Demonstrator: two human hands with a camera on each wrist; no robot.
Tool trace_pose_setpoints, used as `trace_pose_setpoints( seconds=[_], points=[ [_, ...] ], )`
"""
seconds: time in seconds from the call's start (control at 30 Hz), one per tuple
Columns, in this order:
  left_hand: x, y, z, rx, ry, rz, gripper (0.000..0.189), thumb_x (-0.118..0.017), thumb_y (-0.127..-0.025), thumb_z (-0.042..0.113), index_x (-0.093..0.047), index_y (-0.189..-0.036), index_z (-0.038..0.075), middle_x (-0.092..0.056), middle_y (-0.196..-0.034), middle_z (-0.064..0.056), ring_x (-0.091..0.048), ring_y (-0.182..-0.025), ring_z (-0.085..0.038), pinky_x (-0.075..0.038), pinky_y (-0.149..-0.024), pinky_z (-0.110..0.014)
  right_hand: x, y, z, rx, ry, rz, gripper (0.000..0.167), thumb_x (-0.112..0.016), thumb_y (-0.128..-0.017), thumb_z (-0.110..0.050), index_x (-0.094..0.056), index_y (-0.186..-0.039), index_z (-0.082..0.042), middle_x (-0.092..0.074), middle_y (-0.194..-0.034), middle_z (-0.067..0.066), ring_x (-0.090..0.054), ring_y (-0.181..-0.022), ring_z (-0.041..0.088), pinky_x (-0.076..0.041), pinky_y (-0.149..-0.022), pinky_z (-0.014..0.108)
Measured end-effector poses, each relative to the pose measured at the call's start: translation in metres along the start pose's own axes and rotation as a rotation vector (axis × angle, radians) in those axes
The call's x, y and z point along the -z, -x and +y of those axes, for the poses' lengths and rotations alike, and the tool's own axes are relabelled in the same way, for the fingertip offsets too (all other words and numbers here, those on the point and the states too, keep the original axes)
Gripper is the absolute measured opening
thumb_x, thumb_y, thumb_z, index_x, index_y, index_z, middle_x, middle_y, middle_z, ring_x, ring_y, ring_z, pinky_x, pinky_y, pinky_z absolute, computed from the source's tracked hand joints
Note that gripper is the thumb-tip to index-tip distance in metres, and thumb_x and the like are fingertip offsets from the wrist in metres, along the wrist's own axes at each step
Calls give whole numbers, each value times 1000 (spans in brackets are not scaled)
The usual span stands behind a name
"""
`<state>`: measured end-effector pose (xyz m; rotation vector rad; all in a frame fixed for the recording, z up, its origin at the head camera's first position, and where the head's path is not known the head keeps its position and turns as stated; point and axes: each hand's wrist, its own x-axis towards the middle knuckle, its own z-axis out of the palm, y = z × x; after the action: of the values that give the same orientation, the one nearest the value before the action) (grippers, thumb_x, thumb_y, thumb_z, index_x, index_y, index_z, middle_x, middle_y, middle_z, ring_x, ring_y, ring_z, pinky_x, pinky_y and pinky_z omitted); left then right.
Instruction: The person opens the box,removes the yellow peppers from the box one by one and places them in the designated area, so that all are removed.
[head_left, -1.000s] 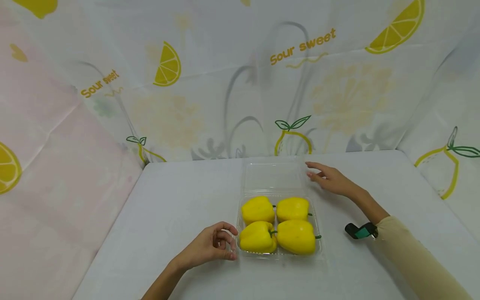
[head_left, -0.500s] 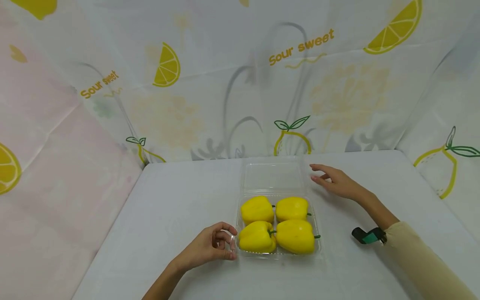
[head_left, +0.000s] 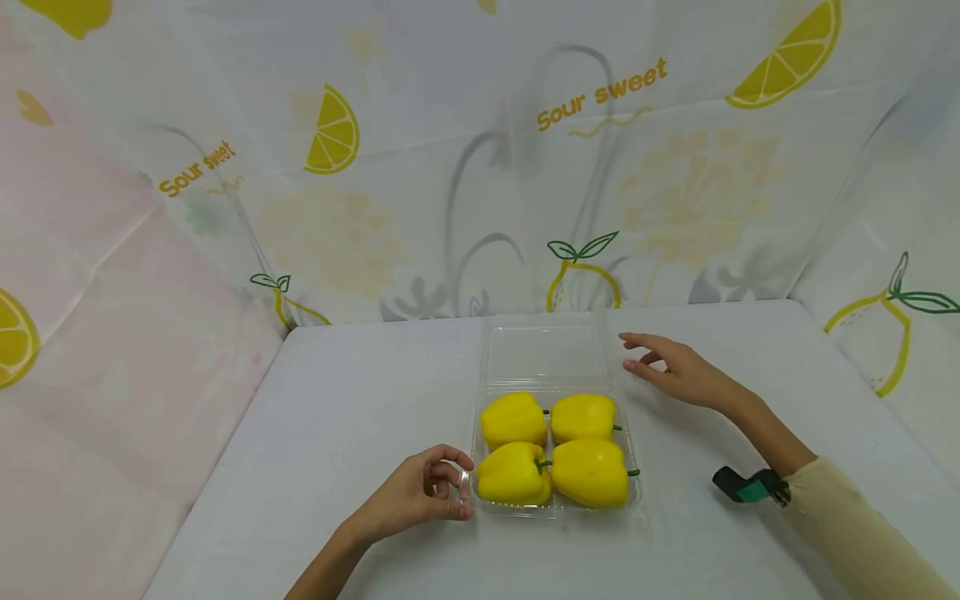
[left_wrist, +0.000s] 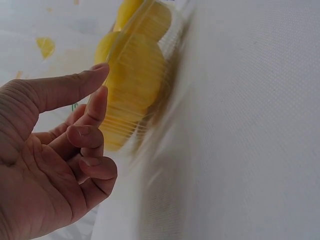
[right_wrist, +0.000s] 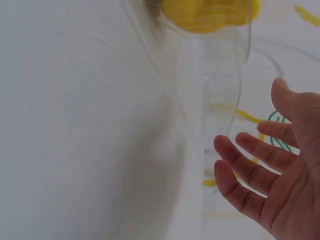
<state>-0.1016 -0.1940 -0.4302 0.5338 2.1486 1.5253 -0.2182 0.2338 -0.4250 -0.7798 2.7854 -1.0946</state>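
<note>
A clear plastic clamshell box [head_left: 561, 510] lies on the white table with its lid [head_left: 546, 354] folded back flat. Several yellow bell peppers [head_left: 589, 473] with green stems sit in its base, in two rows. At the base's left edge my left hand [head_left: 412, 493] grips the rim, thumb and index finger against it; in the left wrist view the thumb and curled fingers [left_wrist: 93, 167] meet at that edge. To the right of the lid, apart from it, hovers my right hand [head_left: 678, 371], holding nothing. Its fingers [right_wrist: 247, 170] are spread and slightly bent in the right wrist view.
A black and green strap piece [head_left: 750, 486] hangs at the right wrist, by the beige sleeve [head_left: 862, 533]. Behind the table [head_left: 360, 400] stands a cloth backdrop [head_left: 420, 225] with lemon prints, and similar cloth rises at both sides.
My right hand has drawn away from the lid's edge, a little to the right and nearer me. The left hand, box and peppers stay essentially in place.
</note>
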Motion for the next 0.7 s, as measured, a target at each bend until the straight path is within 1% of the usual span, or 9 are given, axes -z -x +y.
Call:
trace_pose_setpoints(
  seconds=[0.17, 0.43, 0.57, 0.7],
  points=[
    [0, 0, 1, 11, -10, 12, 49, -84, -79, 13, -58, -119, 6, -68, -91, -9, -46, -64, -8, -37, -57, -18, -1, 6, -9, 15, 10, -20, 53, -59, -101, -26, -45, -143, 1, -57, -130, 23, -63, -103, 31, -53, -79, 50],
    [0, 0, 1, 21, -5, 21, 49, -85, -78, 13, -59, -119, 5, -67, -91, -10, -46, -64, -8, -38, -57, -18, -2, 15, -19, 52, 18, -10, 50, -62, -99, -25, -48, -141, -2, -61, -124, 17, -62, -98, 22, -52, -73, 33],
    [-1, 0, 1, 20, 0, 21, 49, -85, -78, 13, -59, -119, 5, -67, -92, -11, -46, -63, -8, -38, -57, -18, -4, 21, -22, 74, 25, 5, 49, -65, -97, -23, -50, -140, -3, -62, -122, 14, -61, -95, 18, -51, -70, 29],
    [0, 0, 1, 20, -3, 25, 49, -85, -78, 13, -59, -119, 5, -67, -91, -11, -46, -63, -8, -38, -57, -18, -6, 26, -23, 76, 30, 9, 50, -66, -97, -23, -51, -140, -4, -63, -121, 12, -60, -93, 15, -50, -68, 27]
  ],
)
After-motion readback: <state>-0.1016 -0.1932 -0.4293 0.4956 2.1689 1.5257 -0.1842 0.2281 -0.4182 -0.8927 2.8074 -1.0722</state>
